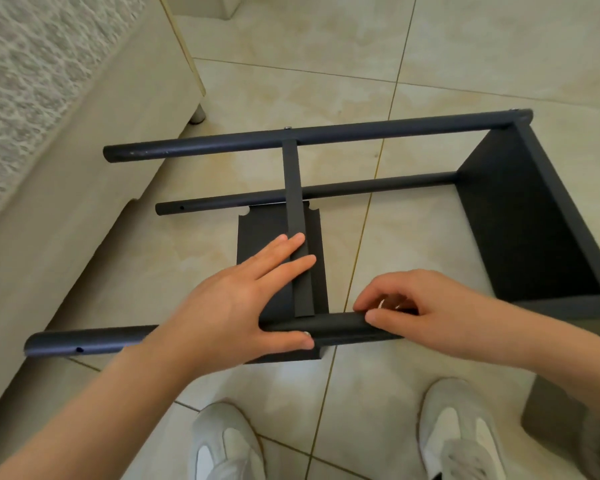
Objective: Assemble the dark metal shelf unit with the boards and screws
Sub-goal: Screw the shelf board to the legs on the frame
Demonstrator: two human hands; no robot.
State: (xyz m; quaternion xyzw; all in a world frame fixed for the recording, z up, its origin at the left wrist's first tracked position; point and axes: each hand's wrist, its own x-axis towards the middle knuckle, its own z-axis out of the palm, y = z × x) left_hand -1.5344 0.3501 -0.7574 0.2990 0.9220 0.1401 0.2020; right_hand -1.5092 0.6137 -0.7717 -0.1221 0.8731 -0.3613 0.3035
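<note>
Shelf unit point(430, 128) on its side on tiled floor point(326, 64), three dark tubes running left to right. Far tube point(222, 143) carries a silver screw head point(287, 127) where a flat cross strip point(293, 181) meets it. The strip runs from there toward the near side, crosses over the middle tube point(378, 185) and ends at the near tube point(90, 341). End board point(520, 220) stands on edge at the right, joined to the far and middle tubes. A second dark board point(253, 237) with notched corners sits under the strip, between the middle and near tubes, its near edge showing just past the near tube. Cannot tell whether it rests on the floor. Left grip point(236, 299) is wide: fingers straight and flat across this board and the strip, thumb stretched along the near side of the near tube, tip touching a small screw point(306, 335). Right grip point(420, 306) is narrow, fingers curled at the top of the near tube just right of the strip, pinching a small silvery piece point(383, 303), mostly hidden. Pale upholstered furniture point(66, 168) along the left. Two white shoes point(226, 441) at the near edge. Dark blurred object point(551, 410) at near right.
</note>
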